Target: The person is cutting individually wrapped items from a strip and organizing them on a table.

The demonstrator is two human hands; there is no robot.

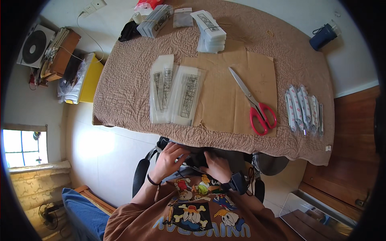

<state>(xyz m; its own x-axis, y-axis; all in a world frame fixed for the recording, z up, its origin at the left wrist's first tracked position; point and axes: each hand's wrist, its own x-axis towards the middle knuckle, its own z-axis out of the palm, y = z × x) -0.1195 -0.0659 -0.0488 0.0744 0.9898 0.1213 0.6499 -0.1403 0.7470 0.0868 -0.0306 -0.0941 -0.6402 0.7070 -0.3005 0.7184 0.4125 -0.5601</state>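
Note:
Both hands are low over my lap, close to the table's front edge. My left hand (169,161) has its fingers curled in at a small dark thing (195,160), whose kind I cannot make out. From the other side my right hand (218,168) closes in on the same dark thing, thumb up and the other fingers partly hidden. On the table ahead lie two stacks of clear plastic sleeves with printed panels, a left stack (161,90) and a right stack (186,95). Red-handled scissors (252,100) rest on a flat cardboard sheet (225,108).
A quilted brown cover (120,80) drapes the table. Several wrapped packets with red marks (303,106) lie at the right. Banded sleeve bundles (211,34), another bundle (155,22) and a small clear bag (183,18) sit at the back. A yellow box (91,80) stands left.

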